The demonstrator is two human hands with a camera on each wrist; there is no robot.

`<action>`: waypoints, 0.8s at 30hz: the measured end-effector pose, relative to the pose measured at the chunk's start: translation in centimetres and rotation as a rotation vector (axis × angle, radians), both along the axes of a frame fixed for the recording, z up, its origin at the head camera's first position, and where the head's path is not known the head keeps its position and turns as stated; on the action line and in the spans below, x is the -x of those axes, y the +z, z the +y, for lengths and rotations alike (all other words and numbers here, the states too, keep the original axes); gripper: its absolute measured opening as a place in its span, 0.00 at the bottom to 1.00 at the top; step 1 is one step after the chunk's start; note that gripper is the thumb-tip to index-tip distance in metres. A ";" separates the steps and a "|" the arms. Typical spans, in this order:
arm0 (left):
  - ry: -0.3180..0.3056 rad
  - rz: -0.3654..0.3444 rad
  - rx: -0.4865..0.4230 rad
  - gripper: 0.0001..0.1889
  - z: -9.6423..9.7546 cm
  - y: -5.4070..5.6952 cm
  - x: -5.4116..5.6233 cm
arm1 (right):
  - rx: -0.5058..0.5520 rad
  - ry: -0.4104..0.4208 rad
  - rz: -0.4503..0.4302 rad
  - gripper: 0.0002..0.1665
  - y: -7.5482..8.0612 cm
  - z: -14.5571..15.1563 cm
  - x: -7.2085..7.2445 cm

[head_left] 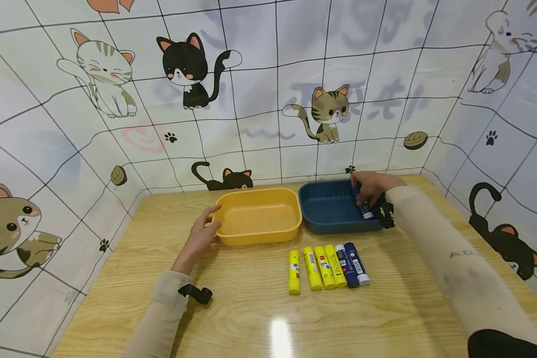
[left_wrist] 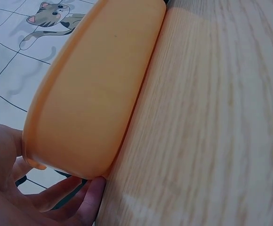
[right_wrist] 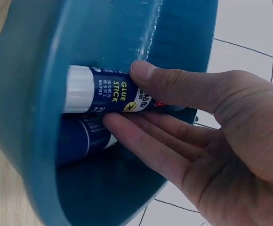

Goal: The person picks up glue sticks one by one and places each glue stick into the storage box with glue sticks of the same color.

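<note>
At the left end of a yellow plastic tray (head_left: 259, 240), my left hand (head_left: 202, 229) holds the rim and end wall; in the left wrist view its fingers curl about the tray's end (left_wrist: 89, 103). My right hand (head_left: 372, 188) reaches inside a dark blue tray (head_left: 335, 227). Between thumb and fingers it pinches a navy glue stick (right_wrist: 110, 92) with a white cap, lying along the tray's right side. Another navy glue stick (right_wrist: 77, 139) lies beside it in the blue tray, partly hidden by the fingers.
In front of the trays several yellow glue sticks (head_left: 312, 268) and two navy glue sticks (head_left: 357, 263) lie in a row on the wooden table (head_left: 232, 308). One yellow glue stick (head_left: 294, 272) lies slightly apart at the left. A cat-patterned sheet (head_left: 259, 99) encloses the back and sides.
</note>
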State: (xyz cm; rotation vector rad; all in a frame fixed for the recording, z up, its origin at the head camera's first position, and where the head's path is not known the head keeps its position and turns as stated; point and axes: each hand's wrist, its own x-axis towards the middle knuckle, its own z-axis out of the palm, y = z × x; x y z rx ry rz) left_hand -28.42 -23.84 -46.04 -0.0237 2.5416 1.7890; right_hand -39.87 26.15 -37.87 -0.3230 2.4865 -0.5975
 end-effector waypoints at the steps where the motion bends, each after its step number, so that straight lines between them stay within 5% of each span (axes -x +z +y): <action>1: -0.004 0.001 0.002 0.28 0.0 0.0 0.0 | 0.002 0.000 0.004 0.34 -0.1 0.0 0.0; 24: -0.007 -0.014 -0.010 0.29 0.0 0.0 0.2 | -0.127 -0.003 0.063 0.35 -0.6 0.2 0.0</action>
